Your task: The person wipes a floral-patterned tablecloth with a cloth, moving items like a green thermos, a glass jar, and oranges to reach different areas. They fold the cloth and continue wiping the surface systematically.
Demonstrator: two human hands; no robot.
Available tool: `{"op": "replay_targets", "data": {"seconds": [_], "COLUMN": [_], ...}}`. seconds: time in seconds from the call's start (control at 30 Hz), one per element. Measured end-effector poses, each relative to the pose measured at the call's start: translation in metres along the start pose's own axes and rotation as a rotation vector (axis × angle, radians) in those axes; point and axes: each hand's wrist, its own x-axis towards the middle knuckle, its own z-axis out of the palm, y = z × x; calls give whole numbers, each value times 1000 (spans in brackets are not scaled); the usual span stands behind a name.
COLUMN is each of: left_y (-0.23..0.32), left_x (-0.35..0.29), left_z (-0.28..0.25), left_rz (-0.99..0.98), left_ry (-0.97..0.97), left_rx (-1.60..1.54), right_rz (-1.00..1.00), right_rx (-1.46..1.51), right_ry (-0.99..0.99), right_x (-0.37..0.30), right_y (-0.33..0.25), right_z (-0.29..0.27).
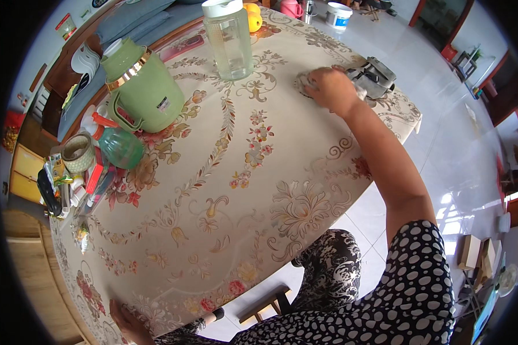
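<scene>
Your right hand (pixel 334 91) is closed over a crumpled pale cloth (pixel 302 84), which lies on the flowered tablecloth (pixel 207 172) just beside a grey case-like object (pixel 377 79). Your left hand (pixel 128 323) is at the near left table edge; I cannot tell if it is open or closed. The clear lidded pitcher (pixel 229 46) stands upright, near the green thermos jug (pixel 149 92).

A home; cushions (pixel 135 29), flowered tablecloth (pixel 305 149)

Flower-patterned table (pixel 305 146); green jug (pixel 152 95), clear pitcher (pixel 231 52) standing on it.
</scene>
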Motion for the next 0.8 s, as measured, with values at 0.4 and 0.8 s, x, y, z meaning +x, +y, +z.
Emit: {"op": "replay_targets", "data": {"seconds": [0.4,0.8], "left_y": [10,-4], "left_x": [-1,1], "left_z": [0,5], "left_rz": [-241,119], "left_ry": [35,88], "left_rx": [-172,-27], "right_rz": [267,-6], "right_rx": [-13,80], "right_ry": [-58,75], "right_x": [67,-91], "right_y": [21,-32], "right_z": [26,-26]}}
